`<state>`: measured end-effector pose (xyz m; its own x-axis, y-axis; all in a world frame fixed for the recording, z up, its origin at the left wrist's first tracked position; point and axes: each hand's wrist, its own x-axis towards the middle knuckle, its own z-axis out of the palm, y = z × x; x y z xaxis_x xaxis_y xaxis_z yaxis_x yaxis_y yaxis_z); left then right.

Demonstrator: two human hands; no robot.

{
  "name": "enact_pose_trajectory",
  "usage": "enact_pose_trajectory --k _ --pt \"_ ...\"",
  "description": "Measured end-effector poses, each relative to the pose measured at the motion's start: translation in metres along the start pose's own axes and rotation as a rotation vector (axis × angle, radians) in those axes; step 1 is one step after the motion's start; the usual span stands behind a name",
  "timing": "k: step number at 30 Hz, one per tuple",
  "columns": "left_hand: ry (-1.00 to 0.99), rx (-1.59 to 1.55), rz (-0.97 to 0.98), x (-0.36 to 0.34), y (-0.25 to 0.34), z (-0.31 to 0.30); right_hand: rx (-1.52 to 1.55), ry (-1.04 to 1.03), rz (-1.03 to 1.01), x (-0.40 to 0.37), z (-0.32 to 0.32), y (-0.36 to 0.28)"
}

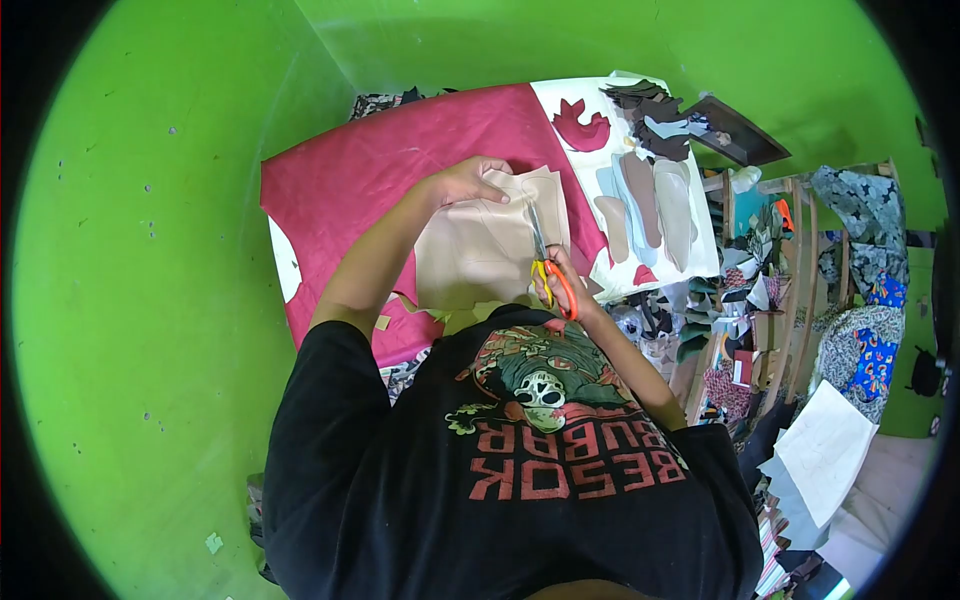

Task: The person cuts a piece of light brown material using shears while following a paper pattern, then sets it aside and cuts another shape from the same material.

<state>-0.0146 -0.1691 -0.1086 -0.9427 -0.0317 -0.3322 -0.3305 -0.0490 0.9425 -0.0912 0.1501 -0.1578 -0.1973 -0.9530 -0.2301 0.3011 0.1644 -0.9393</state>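
A beige sheet of leather-like material [465,255] lies over a large dark red sheet [370,170] on the table. My left hand [470,185] grips the beige sheet near its far edge, thumb on top. In my right hand [560,275] is a pair of scissors [540,245] with orange and yellow handles. Their blades point away from me and overlap the right part of the beige sheet. Small offcuts [383,322] of similar colour sit by the near edge.
On the white right part of the table [690,170] lie grey, brown and light blue cut pieces [640,195], a dark red scrap [582,127] and a dark pile [660,110]. A wooden rack [790,300] crammed with fabric stands to the right. A green wall [180,250] borders the left.
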Motion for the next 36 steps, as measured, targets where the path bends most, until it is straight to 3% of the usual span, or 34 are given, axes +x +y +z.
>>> enact_pose_trajectory --k 4,11,13,31,33,36 --pt "-0.004 -0.010 0.071 0.005 -0.006 -0.002 0.017 0.034 0.064 -0.001 0.002 -0.009" --pt "-0.018 0.158 0.020 -0.003 0.002 0.004 0.116 -0.036 0.048 -0.009 0.003 -0.005" --pt "-0.073 0.000 0.072 0.000 -0.003 0.003 0.150 -0.055 0.014 -0.007 0.005 0.002" --pt "-0.075 0.171 0.105 -0.001 0.000 0.000 -0.036 -0.008 0.056 0.001 0.006 0.005" --pt "-0.088 0.165 0.096 -0.001 0.000 0.001 0.040 -0.026 -0.055 0.001 0.010 0.007" --pt "-0.116 0.161 0.083 0.002 0.000 -0.001 -0.004 -0.017 -0.061 0.008 0.009 0.011"
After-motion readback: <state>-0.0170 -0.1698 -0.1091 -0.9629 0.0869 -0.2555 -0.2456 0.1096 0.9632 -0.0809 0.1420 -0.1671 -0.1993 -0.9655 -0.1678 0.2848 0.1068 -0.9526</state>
